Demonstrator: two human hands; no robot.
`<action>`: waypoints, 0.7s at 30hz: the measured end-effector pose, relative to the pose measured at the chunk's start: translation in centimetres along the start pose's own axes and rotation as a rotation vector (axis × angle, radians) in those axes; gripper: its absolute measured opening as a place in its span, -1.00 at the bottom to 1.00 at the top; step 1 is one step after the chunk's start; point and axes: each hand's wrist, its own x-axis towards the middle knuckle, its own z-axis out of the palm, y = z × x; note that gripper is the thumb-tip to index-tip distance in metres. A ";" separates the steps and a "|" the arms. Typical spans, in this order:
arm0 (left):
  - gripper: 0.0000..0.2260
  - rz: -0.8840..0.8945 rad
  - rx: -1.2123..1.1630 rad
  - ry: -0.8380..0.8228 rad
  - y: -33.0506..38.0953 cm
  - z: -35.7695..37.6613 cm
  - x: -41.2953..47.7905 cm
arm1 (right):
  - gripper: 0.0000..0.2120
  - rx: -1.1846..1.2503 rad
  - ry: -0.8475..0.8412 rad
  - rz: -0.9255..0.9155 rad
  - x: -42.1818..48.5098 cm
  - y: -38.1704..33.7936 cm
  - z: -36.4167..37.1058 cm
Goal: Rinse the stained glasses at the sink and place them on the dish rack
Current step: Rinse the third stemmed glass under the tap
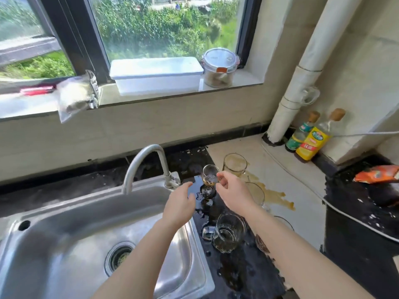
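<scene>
task looks barely started, judging by the layout. right hand [232, 190] reaches to a small stemmed glass [210, 176] on the wet dark counter [237, 272], fingertips at its bowl, thumb and fingers narrowly apart; can't tell if it actually grips yet. left hand [180, 203] hovers just beside that grip on the sink side, fingers loosely spread, holding nothing. all glasses are unrinsed: brown residue in the stemmed one, a stained tumbler [235, 164] just beyond the grip, a handled mug [228, 235] nearer the person below the right wrist, more glasses partly hidden under the right forearm. brown spill [274, 196] lies right of the grip. sink [64, 234] is empty, faucet [143, 165] shows no water. no dish rack in view. two bottles [311, 137] stand far right of the grip with green and yellow labels, writing too blurred to read. orange packet [377, 173], print unreadable.
</scene>
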 end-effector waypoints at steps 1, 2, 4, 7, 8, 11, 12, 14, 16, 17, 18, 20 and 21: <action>-0.57 -0.005 -0.024 -0.028 -0.1 0.3 0.9 | -0.63 -0.021 -0.004 0.004 0.9 0.2 0.3; -0.56 -0.013 -0.051 -0.058 -0.3 0.6 1.8 | -0.61 -0.048 -0.010 0.007 1.6 0.4 0.7; -0.54 -0.044 -0.116 -0.118 -0.6 1.3 3.4 | -0.61 -0.108 -0.019 0.012 2.9 0.9 1.3; -0.48 -0.076 -0.246 -0.191 -0.9 2.3 5.2 | -0.73 -0.200 -0.035 -0.002 4.1 1.6 2.5; -0.46 -0.067 -0.278 -0.205 -0.9 2.4 5.5 | -0.81 -0.226 -0.041 -0.026 4.3 1.8 2.8; -0.41 -0.048 -0.343 -0.215 -1.1 2.6 6.1 | -0.90 -0.247 -0.034 -0.089 4.4 2.0 3.0; -0.41 -0.039 -0.361 -0.208 -1.1 2.5 6.1 | -0.89 -0.244 -0.026 -0.109 4.3 2.1 2.9; -0.42 -0.011 -0.382 -0.190 -1.3 2.2 5.8 | -0.90 -0.228 -0.022 -0.148 4.1 2.0 2.4; -0.43 0.015 -0.434 -0.173 -1.5 1.6 5.2 | -0.92 -0.189 -0.029 -0.185 3.7 1.4 1.8; -0.44 0.027 -0.467 -0.164 -1.7 1.2 4.8 | -0.92 -0.175 -0.038 -0.198 3.5 0.9 1.5; -0.44 0.043 -0.491 -0.152 -2.1 0.8 4.3 | -0.92 -0.165 -0.047 -0.214 3.2 0.2 1.3; -0.45 0.067 -0.558 -0.136 -3.3 0.2 3.3 | -0.92 -0.132 -0.081 -0.248 2.3 -1.4 1.1; -0.46 0.067 -0.590 -0.135 -4.1 -0.1 2.8 | -0.92 -0.105 -0.106 -0.260 1.7 -2.3 1.1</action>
